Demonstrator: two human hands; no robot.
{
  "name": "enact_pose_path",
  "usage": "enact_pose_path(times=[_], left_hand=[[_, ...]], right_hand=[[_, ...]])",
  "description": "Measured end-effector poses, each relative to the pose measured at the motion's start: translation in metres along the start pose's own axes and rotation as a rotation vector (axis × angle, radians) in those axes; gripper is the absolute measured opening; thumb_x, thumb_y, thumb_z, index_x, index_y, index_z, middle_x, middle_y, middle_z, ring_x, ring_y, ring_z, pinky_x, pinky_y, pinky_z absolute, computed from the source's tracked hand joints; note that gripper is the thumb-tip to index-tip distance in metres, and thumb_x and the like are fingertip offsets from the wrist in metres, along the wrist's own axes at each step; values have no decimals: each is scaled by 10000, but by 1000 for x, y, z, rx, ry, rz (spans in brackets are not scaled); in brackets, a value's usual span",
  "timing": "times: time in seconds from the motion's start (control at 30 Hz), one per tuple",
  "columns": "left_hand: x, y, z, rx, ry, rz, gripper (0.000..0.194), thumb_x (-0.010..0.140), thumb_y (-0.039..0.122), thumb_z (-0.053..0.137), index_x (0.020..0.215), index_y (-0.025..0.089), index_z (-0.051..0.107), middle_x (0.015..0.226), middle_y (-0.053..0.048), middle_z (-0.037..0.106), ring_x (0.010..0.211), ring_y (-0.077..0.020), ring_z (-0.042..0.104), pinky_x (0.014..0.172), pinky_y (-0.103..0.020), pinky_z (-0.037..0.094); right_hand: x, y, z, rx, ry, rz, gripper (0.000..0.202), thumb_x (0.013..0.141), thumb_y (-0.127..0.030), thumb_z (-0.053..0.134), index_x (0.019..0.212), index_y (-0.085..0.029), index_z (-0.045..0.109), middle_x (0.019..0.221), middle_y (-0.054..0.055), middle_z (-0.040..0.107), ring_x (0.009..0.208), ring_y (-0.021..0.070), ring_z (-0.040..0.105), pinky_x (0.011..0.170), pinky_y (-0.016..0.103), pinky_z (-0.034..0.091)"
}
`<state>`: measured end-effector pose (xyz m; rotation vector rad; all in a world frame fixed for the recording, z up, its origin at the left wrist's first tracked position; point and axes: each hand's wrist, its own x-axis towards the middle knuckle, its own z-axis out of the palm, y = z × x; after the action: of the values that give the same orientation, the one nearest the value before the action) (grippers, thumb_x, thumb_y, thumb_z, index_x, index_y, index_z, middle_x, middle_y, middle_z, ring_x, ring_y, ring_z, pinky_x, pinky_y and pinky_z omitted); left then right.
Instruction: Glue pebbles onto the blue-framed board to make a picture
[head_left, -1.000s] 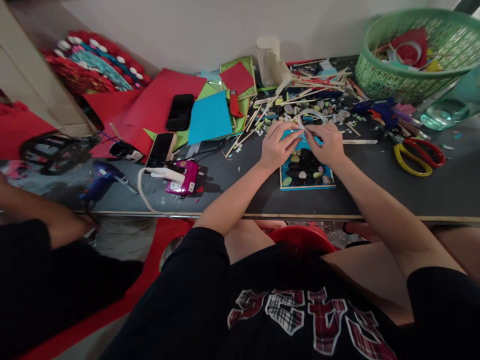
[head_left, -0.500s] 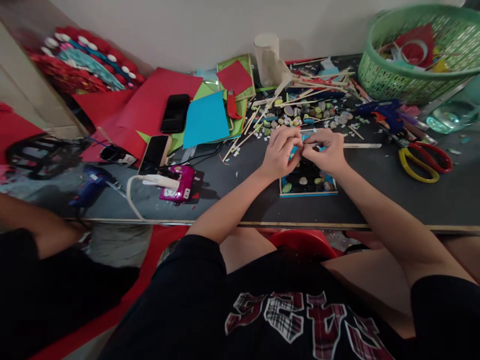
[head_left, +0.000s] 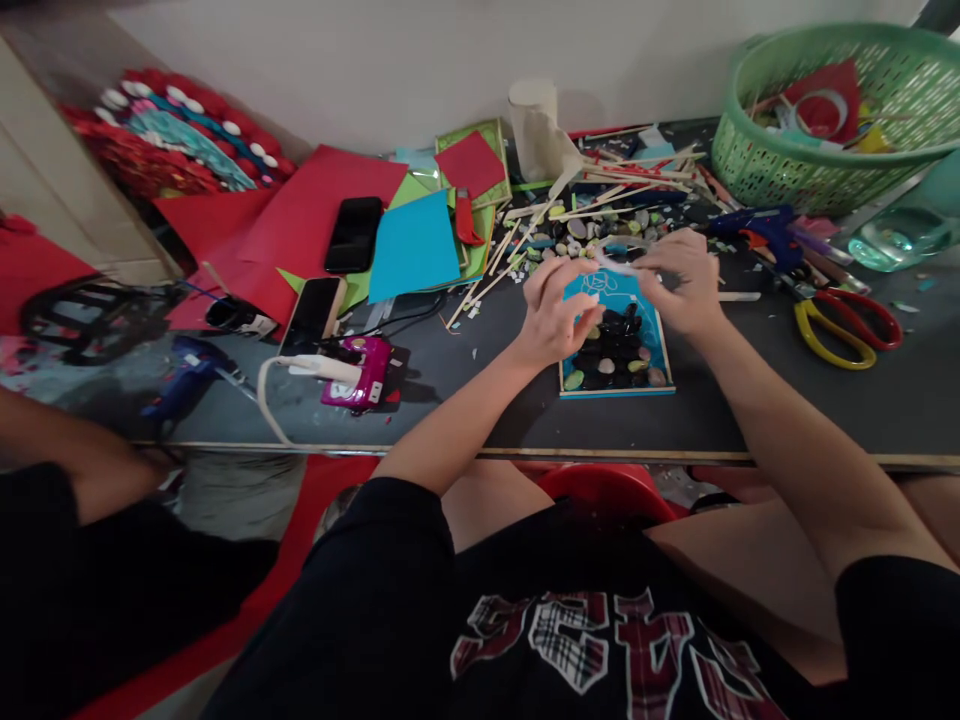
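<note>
A small blue board (head_left: 654,318) edged with thin wooden sticks lies before me. Dark and pale pebbles (head_left: 606,366) cover its lower part, and white squiggly lines (head_left: 598,283) show on its upper part. Over the board's left edge is my left hand (head_left: 553,312), its thumb and fingers apart. My right hand (head_left: 684,282), above the upper right corner, pinches a thin whitish strand (head_left: 616,262). The strand is blurred and curves towards my left fingertips; whether it touches them I cannot tell.
Pebbles and sticks (head_left: 574,228) lie scattered behind the board. Scissors (head_left: 847,325), a blue glue gun (head_left: 761,222) and a green basket (head_left: 795,170) are on the right. Coloured paper (head_left: 416,245), phones (head_left: 352,235) and a purple power socket (head_left: 367,372) are left. Another person's arm (head_left: 75,455) shows far left.
My hands were close together over the board's upper part. They have moved apart, the right one rightwards with the strand now visible, and the left one has opened.
</note>
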<state>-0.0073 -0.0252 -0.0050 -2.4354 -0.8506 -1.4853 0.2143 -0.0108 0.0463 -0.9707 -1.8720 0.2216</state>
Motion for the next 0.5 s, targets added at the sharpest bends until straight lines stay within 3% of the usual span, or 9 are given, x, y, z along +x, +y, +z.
enact_pose_path(times=[0.07,0.17,0.27,0.33,0.43,0.47,0.5], left_hand=[[0,-10,2,-14,-114,-93,362,1083,558,354,1252,266,486,1356,-130,659,1370,-272,570,1172,-519,411],[1,-26,1,-13,-170,-188,492,1099,575,231,1366,224,450,1197,-132,733,1224,-239,686,1118,-436,477],[2,-42,-8,28,-114,-259,534,1099,584,221,1346,194,489,1081,-124,758,1146,-238,726,1102,-416,490],[3,-53,-15,74,-47,-314,545,1090,603,249,1327,192,517,1081,-130,758,1189,-257,710,1121,-439,479],[4,-68,-24,154,17,-415,529,1079,608,309,1315,199,547,1101,-137,757,1271,-281,662,1151,-470,459],[4,-72,-26,184,20,-451,517,1078,602,326,1312,203,557,1100,-140,759,1286,-289,648,1155,-482,455],[4,-74,-26,215,14,-487,503,1077,591,340,1309,206,566,1099,-145,760,1294,-298,635,1156,-499,452]], right_hand=[[-2,-4,3,-94,-120,-84,332,950,-541,564,840,-292,753,968,60,739,1088,330,641,1049,597,460],[-6,-6,15,-161,-188,-102,391,1003,-581,475,966,-303,748,1200,70,714,1227,352,593,1112,632,406],[-5,1,23,-125,-123,-58,450,1007,-627,444,1171,-284,685,1260,118,681,1231,359,601,1094,625,442],[2,-4,19,14,-14,18,451,988,-625,486,1245,-283,624,1199,130,680,1131,344,646,1002,586,523],[9,-46,-7,424,192,123,288,962,-492,537,1183,-323,612,914,62,655,872,281,680,822,496,595],[7,-68,-21,520,205,131,278,986,-460,457,1170,-336,624,823,45,610,811,267,676,798,486,602],[3,-93,-37,507,130,139,397,1035,-456,302,1225,-334,629,811,58,591,838,276,685,835,509,604]])
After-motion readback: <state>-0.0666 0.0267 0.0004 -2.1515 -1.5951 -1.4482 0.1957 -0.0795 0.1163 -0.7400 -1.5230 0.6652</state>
